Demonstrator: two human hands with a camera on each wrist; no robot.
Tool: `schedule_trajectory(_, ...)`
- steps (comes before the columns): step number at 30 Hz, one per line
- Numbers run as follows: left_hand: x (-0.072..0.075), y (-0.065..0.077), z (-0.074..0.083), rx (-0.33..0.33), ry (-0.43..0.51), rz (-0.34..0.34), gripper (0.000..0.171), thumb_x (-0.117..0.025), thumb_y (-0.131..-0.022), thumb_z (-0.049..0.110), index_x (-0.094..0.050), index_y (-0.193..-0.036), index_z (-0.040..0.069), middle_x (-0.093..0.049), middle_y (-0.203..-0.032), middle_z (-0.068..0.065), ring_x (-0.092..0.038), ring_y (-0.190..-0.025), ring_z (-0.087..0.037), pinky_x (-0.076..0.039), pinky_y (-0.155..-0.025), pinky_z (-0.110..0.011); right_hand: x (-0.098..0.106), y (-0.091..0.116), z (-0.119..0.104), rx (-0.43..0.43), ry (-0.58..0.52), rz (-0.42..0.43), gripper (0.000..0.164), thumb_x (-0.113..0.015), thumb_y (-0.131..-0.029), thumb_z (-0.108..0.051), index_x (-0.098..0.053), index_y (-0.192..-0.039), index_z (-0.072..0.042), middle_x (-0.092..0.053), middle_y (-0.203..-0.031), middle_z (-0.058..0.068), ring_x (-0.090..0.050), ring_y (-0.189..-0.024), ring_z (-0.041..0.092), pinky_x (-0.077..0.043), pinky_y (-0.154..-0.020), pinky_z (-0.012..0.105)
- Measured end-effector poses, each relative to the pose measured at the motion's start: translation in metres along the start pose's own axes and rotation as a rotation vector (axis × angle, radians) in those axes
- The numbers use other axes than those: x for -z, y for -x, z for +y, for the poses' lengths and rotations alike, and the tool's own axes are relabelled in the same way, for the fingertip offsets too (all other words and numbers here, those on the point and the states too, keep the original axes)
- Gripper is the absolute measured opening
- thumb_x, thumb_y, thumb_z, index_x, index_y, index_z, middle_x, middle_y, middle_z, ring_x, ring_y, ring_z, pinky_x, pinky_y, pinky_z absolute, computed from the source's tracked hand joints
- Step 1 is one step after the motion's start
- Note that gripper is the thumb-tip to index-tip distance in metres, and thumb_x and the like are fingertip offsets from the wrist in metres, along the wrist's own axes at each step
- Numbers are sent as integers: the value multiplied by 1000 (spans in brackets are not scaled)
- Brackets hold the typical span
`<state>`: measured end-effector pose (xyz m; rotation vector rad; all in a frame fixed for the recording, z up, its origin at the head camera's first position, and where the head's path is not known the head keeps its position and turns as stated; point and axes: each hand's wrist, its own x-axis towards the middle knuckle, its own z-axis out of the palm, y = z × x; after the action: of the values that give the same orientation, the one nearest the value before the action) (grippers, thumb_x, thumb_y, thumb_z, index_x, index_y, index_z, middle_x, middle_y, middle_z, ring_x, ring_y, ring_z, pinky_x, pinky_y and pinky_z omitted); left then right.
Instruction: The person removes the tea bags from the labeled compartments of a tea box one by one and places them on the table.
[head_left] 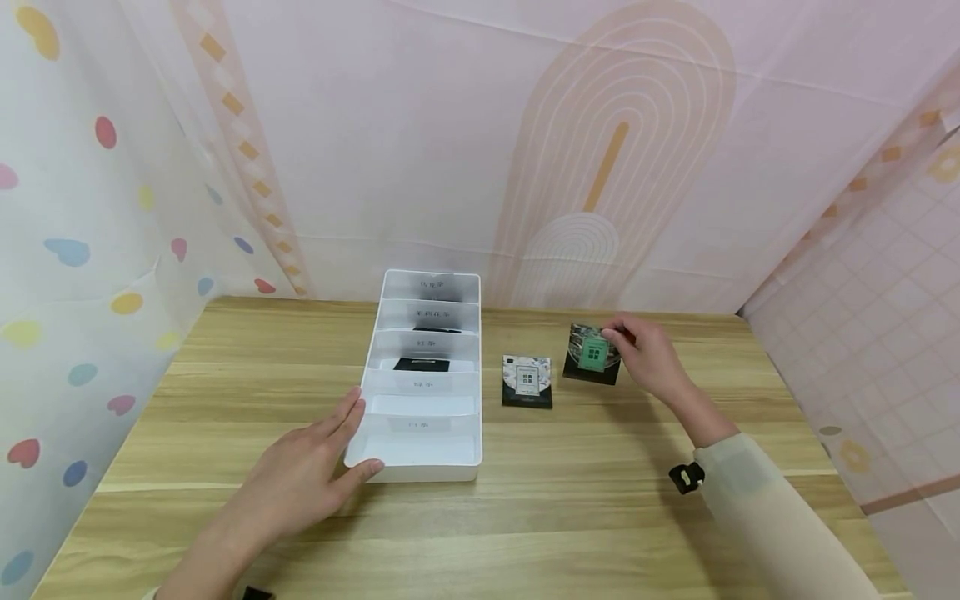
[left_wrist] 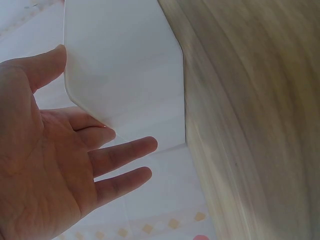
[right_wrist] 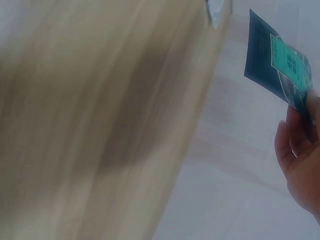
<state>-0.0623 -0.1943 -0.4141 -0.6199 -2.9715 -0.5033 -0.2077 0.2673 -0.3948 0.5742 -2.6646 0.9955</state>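
Sachet (head_left: 592, 354): centre right, left of our right hand (head_left: 647, 354), edge pinched.
Box (head_left: 431, 473): our left hand (head_left: 303, 475), spread, touches it.
Label (right_wrist: 287, 62): Chinese characters, blurred.

Long cream fabric right sleeve (head_left: 787, 517) at 4 o'clock, faint greyish patch (head_left: 744, 468) near wrist end; small black right-wrist piece (head_left: 686, 478) beside it. Black left-wrist piece (head_left: 258, 593) at 7 o'clock, cropped.

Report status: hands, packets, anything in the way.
Right hand pinching green-labelled packet, raised off table. Left hand touching near-left corner of white tray. White-labelled packet lying between tray and held packet; flat, likely no obstruction.
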Motion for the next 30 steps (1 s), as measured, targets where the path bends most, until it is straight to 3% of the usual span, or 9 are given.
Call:
schedule_trajectory(8,0,0,1,0,-6,-5,83,-68,-100,51,-44,-155,-5,-37,-165,-19,-57,-134,-43,-51,-101,-59,-2,1,12,-89,-2,-77,10,-63,-105,-3,-71,-103,3,-67,-85,12,-51,-72,21,-44,-64,30)
schedule_trajectory(17,1,0,0,6,3,-12,83,-67,-101,51,-43,-156,-6,-36,-166,-20,-56,-134,-45,-51,-102,-60,-9,-1,28,-171,-82,-168,10,-62,-105,-2,-70,-100,2,-65,-87,10,-53,-78,21,-45,-67,27)
schedule_trajectory(30,0,0,0,2,4,-9,83,-68,-100,51,-44,-155,-6,-37,-166,-19,-58,-132,-45,-51,-102,-60,-24,-1,48,-204,-52,-203,11,-63,-105,-4,-73,-101,1,-69,-93,10,-56,-81,21,-48,-72,34)
